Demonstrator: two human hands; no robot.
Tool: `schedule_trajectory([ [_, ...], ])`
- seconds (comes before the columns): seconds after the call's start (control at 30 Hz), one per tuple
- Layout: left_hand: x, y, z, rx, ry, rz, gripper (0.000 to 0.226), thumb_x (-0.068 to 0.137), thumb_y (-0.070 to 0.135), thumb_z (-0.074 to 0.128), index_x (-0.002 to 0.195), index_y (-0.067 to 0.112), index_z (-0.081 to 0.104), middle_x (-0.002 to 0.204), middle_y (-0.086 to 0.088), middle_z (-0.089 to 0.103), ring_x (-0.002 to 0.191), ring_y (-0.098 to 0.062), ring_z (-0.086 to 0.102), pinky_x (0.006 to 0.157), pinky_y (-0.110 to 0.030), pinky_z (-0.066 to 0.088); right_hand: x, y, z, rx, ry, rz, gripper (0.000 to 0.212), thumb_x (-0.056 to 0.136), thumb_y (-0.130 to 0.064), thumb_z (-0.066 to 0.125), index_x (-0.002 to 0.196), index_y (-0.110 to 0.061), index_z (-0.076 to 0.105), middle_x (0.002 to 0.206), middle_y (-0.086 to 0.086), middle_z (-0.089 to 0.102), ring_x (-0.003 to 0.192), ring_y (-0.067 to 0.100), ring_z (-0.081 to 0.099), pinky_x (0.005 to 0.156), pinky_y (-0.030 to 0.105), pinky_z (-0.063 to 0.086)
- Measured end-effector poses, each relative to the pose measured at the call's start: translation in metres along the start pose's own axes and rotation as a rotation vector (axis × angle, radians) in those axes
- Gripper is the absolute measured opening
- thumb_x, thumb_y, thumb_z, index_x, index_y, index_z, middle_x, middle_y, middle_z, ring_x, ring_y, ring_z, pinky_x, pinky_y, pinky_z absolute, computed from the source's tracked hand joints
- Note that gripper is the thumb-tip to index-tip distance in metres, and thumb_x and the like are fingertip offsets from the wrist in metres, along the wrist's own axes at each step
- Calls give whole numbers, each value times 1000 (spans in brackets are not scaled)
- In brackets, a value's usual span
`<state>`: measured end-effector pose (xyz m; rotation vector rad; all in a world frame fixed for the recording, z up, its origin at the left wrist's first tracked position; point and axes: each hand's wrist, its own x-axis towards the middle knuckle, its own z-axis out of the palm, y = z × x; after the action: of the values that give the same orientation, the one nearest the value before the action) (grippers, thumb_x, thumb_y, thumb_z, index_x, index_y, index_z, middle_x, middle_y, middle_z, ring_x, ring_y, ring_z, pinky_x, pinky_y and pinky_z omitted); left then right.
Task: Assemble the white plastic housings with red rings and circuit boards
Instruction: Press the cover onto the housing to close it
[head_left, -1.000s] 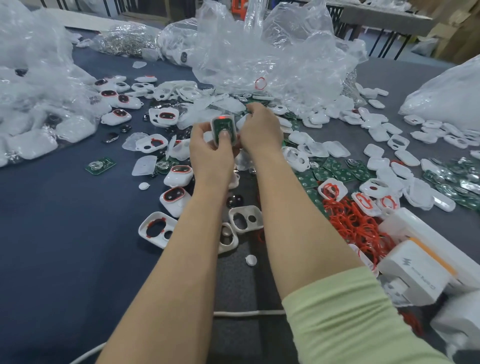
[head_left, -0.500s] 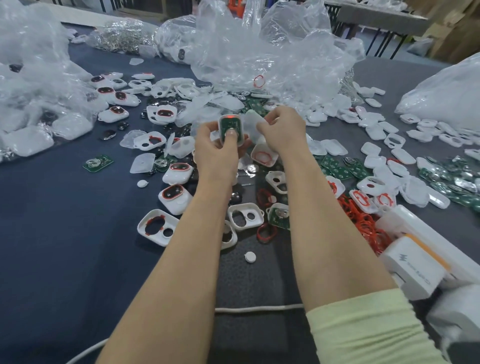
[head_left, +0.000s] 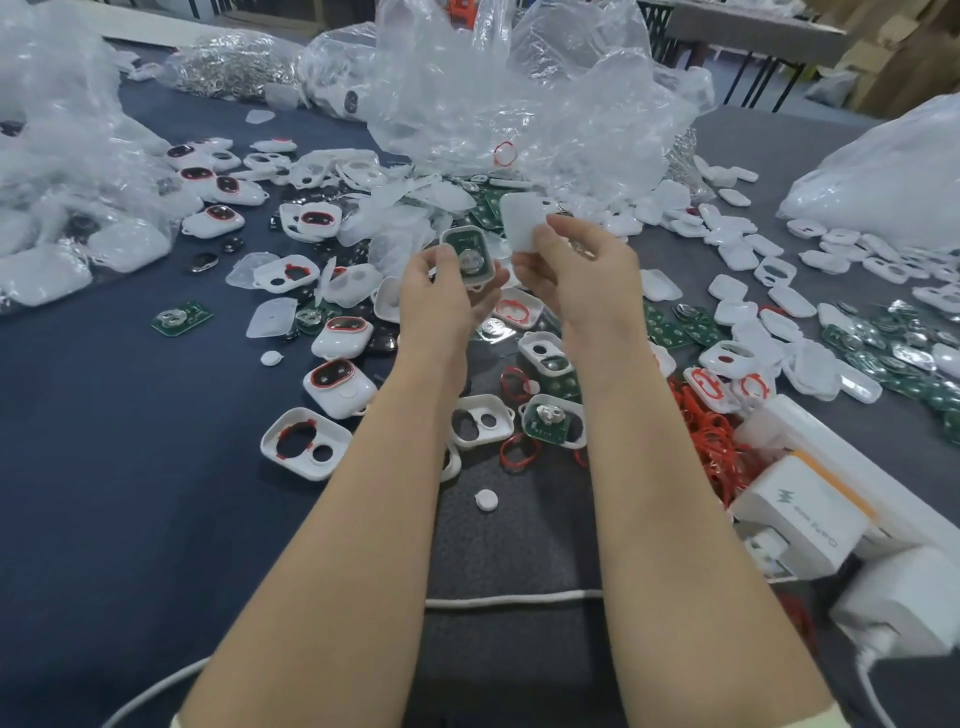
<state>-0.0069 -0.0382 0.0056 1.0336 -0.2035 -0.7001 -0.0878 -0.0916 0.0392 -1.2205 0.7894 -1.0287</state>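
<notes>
1. My left hand (head_left: 441, 304) curls its fingers (head_left: 445, 258) round a white housing (head_left: 453, 236). The thumb lies on its left edge. A green circuit board (head_left: 470, 244) sits in the open face, turned toward the camera.
2. My right hand (head_left: 587, 270) pinches a translucent white cover (head_left: 519, 221) at its lower corner, with the fingers (head_left: 558, 227) narrow. The cover stands just beside the housing, up and to its right.
3. Both parts are held above the desk (head_left: 104, 441), over scattered housings, boards and a heap of red rings (head_left: 706, 447).
4. The fingers behind the housing are hidden by the hand; I cannot tell how many back it. Whether cover and housing touch is hard to make out.
5. Both bare forearms reach forward, nearly parallel, with the backs of the hands toward the camera.
</notes>
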Motion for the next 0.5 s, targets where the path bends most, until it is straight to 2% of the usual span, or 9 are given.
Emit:
schedule_trajectory([
  [0.1,1,-1,1,-11,12,-19,25,106,21,31,91,18,52,91,-9,63,71,-16,62,58,-23,55,-8,10,8,-2,-35,5,6,92,-2,60,93,-8,60,73,6,65,53,9,64,59,21,57],
  [0.17,3,-2,2,-7,10,-22,25,106,16,30,93,17,52,100,-14,61,73,-17,57,58,-24,52,-9,16,12,-80,-15,-21,8,91,-2,59,90,-9,61,74,6,66,55,12,66,64,26,59],
  [0.23,3,-3,2,15,7,-12,23,104,11,31,97,18,51,105,-16,60,80,-20,58,65,-28,53,-7,21,15,-179,21,-43,7,91,-2,60,88,-9,62,80,13,68,65,21,69,72,35,60],
  [0.33,1,-4,4,99,-7,22,19,104,10,32,107,18,49,120,-21,59,95,-26,58,85,-41,55,-6,25,16,-320,63,-87,9,89,-5,61,84,-13,63,88,15,70,81,30,70,79,45,58],
  [0.4,-1,-5,5,150,-18,34,18,104,11,33,110,17,49,121,-22,59,96,-27,58,94,-47,52,-7,27,17,-436,93,-175,11,88,-6,60,84,-16,63,87,6,69,87,25,67,83,43,55],
  [0.5,-1,-6,4,204,-13,49,17,103,11,35,108,18,49,115,-19,64,102,-30,64,93,-48,53,-11,28,19,-610,94,-342,9,89,-14,62,96,-12,67,96,2,66,90,13,57,87,29,47],
])
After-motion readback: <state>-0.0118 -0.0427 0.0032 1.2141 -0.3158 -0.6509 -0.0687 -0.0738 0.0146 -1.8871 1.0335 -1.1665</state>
